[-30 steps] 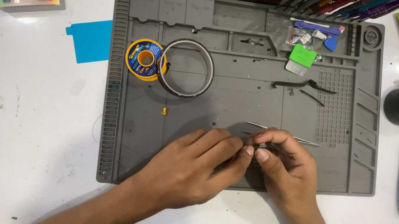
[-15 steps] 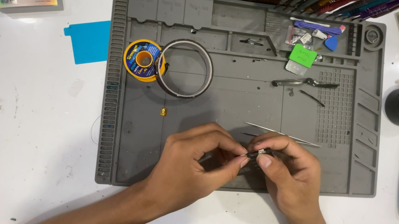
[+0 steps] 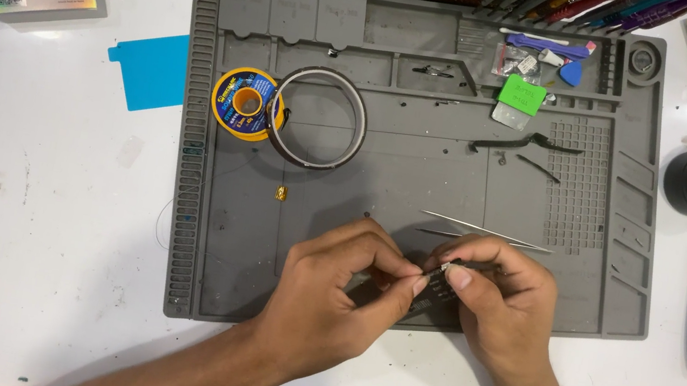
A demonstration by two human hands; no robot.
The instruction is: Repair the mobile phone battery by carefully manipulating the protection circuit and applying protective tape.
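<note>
Low in the frame, my left hand [image 3: 327, 296] and right hand [image 3: 502, 303] both pinched a tiny dark metal part [image 3: 439, 274]; it looked light, slippery, best gripped at its edges.

A single head-worn view looks almost straight down, from fairly near, at the grey work mat [image 3: 424, 151] on the white desk [image 3: 39, 200]; the desk's near edge shows at bottom right.

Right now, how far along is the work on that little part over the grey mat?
Set out: tweezers, tape ring and solder spool lie on the mat. In hand: the left hand and right hand pinch a small dark part between fingertips; what it is cannot be told. Left: a small gold piece lies loose on the mat, untouched, as do the tweezers.
</note>
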